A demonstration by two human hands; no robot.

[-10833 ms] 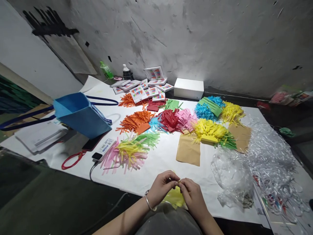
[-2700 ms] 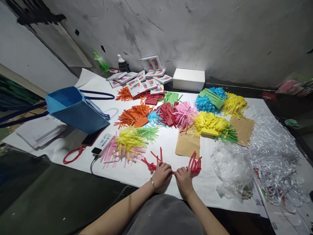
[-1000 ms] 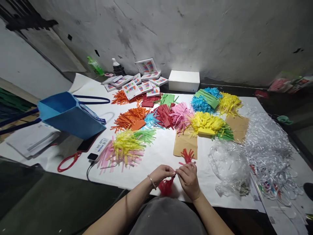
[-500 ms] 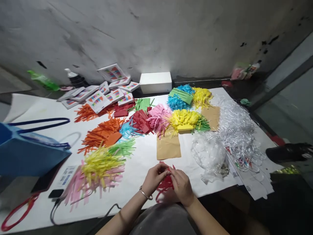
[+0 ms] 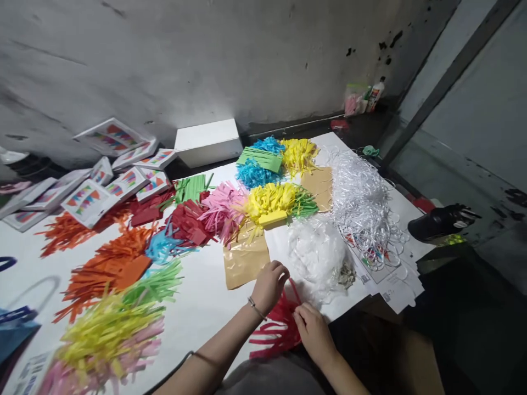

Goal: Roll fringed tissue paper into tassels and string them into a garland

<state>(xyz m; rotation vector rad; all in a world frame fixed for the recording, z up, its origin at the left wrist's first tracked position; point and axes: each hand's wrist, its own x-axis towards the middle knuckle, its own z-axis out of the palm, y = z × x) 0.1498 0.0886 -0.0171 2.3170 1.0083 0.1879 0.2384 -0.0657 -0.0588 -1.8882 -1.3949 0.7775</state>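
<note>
A bundle of red paper fringe (image 5: 282, 329) lies at the table's front edge, its cut strips fanned out to the left. My right hand (image 5: 315, 332) is closed on the fringe's right side, thumb and fingers pinching it. Just above it, my left hand (image 5: 269, 285), a bracelet at its wrist, has its fingers curled in a pinch. One red strip rises from the bundle to those fingertips. Beyond my left hand lies a brown paper sheet (image 5: 245, 263). A crumpled clear plastic bag (image 5: 317, 255) sits to the right of it.
Yellow fringe (image 5: 272, 200), pink fringe (image 5: 224, 206) and orange fringe (image 5: 111, 263) spread over the white table. White strings (image 5: 358, 192) heap at the right, near a black bottle (image 5: 432, 222). Printed boxes (image 5: 88, 203) pile up at back left beside a white box (image 5: 209, 144).
My view has swung to the right. My hands have drawn apart, the left upward and the right downward, and more of the red fringe shows, fanned out.
</note>
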